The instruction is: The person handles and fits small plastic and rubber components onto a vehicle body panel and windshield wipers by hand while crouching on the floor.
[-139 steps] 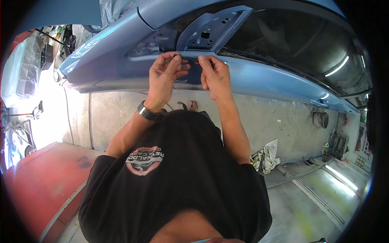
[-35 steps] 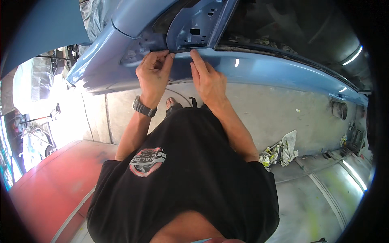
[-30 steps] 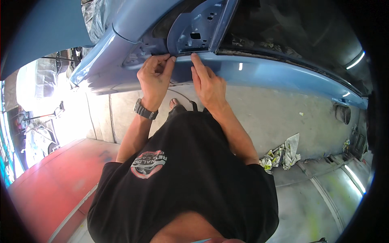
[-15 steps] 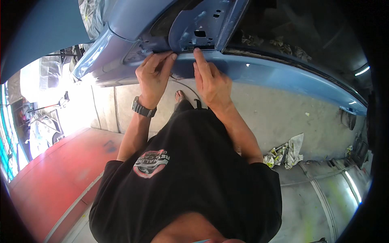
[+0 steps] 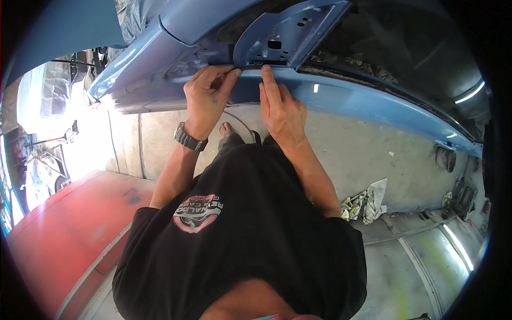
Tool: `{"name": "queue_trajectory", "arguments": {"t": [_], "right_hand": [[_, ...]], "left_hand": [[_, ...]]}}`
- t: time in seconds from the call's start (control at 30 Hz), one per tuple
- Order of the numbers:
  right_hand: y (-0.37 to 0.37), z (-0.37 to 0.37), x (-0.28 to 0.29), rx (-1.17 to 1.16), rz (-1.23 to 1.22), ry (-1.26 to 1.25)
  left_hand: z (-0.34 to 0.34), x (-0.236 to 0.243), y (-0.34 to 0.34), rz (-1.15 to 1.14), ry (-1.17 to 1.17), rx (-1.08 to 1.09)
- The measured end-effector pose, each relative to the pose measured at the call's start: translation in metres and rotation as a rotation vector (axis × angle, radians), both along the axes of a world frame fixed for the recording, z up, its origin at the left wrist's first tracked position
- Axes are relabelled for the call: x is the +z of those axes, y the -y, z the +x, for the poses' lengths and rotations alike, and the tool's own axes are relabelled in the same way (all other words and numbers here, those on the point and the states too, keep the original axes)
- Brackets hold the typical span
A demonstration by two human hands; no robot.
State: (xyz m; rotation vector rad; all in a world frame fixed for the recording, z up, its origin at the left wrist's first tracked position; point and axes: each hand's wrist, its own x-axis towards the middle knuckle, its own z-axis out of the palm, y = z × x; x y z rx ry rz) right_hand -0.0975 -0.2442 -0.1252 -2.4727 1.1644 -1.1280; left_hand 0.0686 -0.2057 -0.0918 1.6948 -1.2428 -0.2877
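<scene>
A blue car door (image 5: 346,93) stretches across the top of the view, with a bare metal corner panel (image 5: 277,40) pierced by several holes at the front of the window. At the bottom edge of that panel, my left hand (image 5: 207,98) has thumb and forefinger pinched together. Whatever lies between those fingertips is too small to make out. Just to the right, my right hand (image 5: 285,109) presses a stretched forefinger on the dark slot (image 5: 266,63) under the panel. Its other fingers are loosely bent, and nothing shows in them.
Dark window glass (image 5: 394,48) fills the upper right. At left are the blue fender (image 5: 128,69) and plastic sheeting (image 5: 136,21). A red panel (image 5: 80,224) stands behind me at left, a grey panel (image 5: 394,266) at right. Crumpled paper (image 5: 373,200) lies on the concrete floor (image 5: 352,149).
My view has turned slightly, so the door and its panel sit a little further right. Both hands keep their places at the panel's lower edge, with hardly any finger movement.
</scene>
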Motion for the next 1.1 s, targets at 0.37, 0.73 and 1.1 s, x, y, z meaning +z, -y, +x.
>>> {"name": "queue_trajectory", "arguments": {"t": [0.37, 0.73, 1.1], "right_hand": [[-0.002, 0.001, -0.004, 0.019, 0.135, 0.217], [-0.003, -0.001, 0.014, 0.001, 0.514, 0.432], [-0.009, -0.004, 0.023, 0.005, 0.535, 0.367]], "left_hand": [[-0.004, 0.0, -0.001, 0.006, -0.066, 0.044], [0.0, -0.005, -0.008, -0.023, -0.07, 0.032], [-0.02, -0.019, -0.034, -0.012, -0.259, 0.023]]}}
